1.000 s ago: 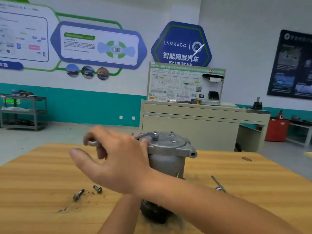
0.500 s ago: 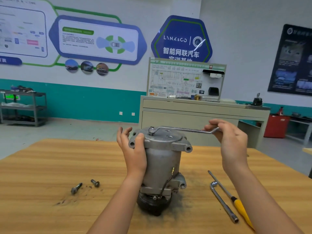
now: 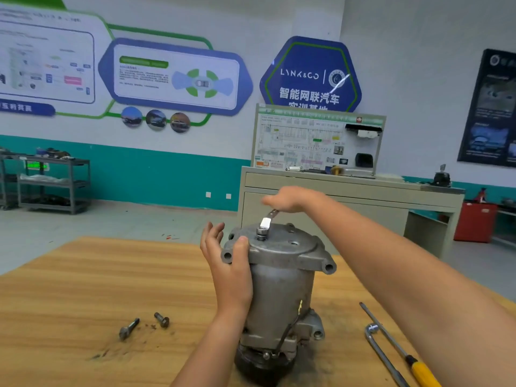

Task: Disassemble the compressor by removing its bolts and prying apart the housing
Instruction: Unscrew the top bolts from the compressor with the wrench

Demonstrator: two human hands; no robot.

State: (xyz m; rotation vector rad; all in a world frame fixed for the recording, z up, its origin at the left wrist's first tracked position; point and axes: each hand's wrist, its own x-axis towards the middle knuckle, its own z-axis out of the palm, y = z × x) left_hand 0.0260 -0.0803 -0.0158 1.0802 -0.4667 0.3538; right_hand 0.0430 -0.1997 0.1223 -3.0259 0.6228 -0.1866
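The grey compressor (image 3: 279, 289) stands upright on the wooden table (image 3: 69, 289), pulley end down. My left hand (image 3: 229, 275) braces its upper left side with the palm. The thumb lies over the cover's edge and the fingers point up, free of the metal. A silver wrench (image 3: 266, 221) sits on a bolt (image 3: 261, 233) in the top cover, its handle pointing away from me. My right hand (image 3: 293, 199) reaches over the compressor and grips that handle's far end.
Two loose bolts (image 3: 129, 328) (image 3: 162, 319) lie on the table left of the compressor, amid dark grit. At the right lie an L-shaped socket wrench (image 3: 382, 356) and a yellow-handled screwdriver (image 3: 421, 372). A beige cabinet (image 3: 349, 196) stands behind the table.
My right hand has swung the wrench handle round the bolt, from the left side a second ago, past the right side, to the far side now. My left hand stays on the housing.
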